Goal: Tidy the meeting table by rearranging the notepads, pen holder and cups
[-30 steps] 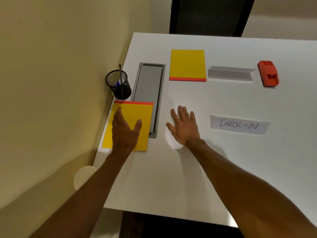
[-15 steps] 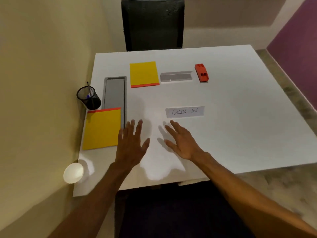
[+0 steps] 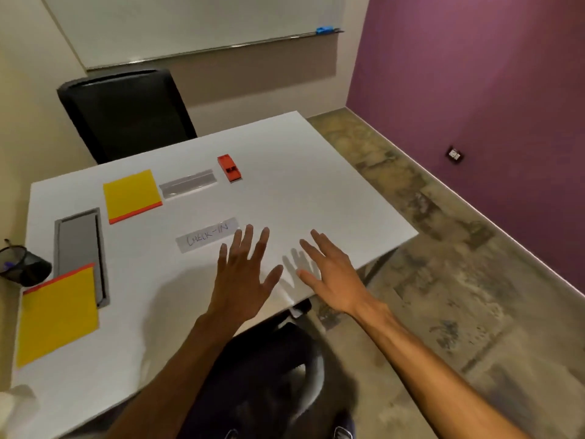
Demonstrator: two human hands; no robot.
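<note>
Hovering over the white bench [image 3: 316,198], both hands are spreading wide with fingers fanned and palms down, holding nothing. The left hand [image 3: 242,274] is floating just beside the near edge of the CHECK-IN card [image 3: 207,237], its fingertips close to the card's right end. The right hand [image 3: 329,277] is hanging farther right of the card, near the bench's front right edge, apart from the left hand, and casting a finger shadow on the surface between them.

Taking the card as the landmark: one yellow pad [image 3: 131,194] with an orange strip is lying flat beyond the card and to its left. A second yellow pad [image 3: 57,315] is lying well to the card's left and nearer the camera, its far right corner overlapping the grey cable hatch [image 3: 79,242] that is sitting recessed in the bench left of the card. The black mesh pen holder [image 3: 23,264] is standing at the bench's left edge, far left of the card, touching or just beside the near pad's top corner; something blue is showing inside it. A grey strip [image 3: 188,185] is lying beyond the card, right of the far pad, and a red stapler [image 3: 229,167] is sitting just right of that strip. A blurred white shape, perhaps a cup [image 3: 17,403], is showing at the bench's near left corner. A black chair [image 3: 126,112] is standing behind the bench.
</note>
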